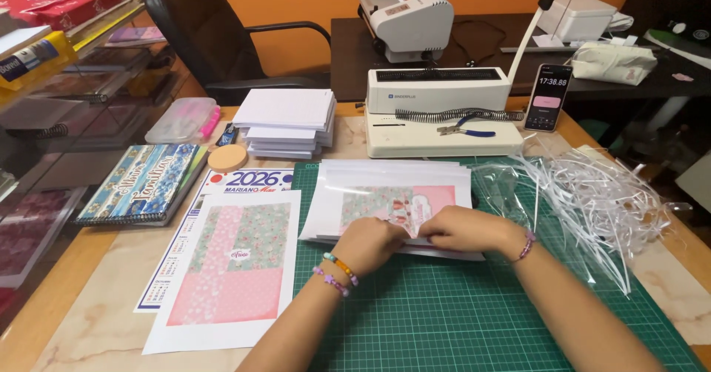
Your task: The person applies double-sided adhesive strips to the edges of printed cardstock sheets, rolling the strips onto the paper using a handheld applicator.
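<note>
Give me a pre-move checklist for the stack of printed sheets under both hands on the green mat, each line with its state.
1. Both hands on the stack: left hand and right hand rest on the near edge of the stack of printed sheets: ok.
2. Stack lies fully on the green cutting mat: ok.
3. Sheet edges squared: far edges look slightly fanned: not ok.
4. Plastic strip scraps clear of the stack: they lie close to its right edge: cannot tell.
5. Pink floral sheet to the left apart from the stack: ok.

Binding machine (441,113) w/ pliers (464,128), phone (549,96), spiral notebook (141,183) (left), plastic strips (592,202).
</note>
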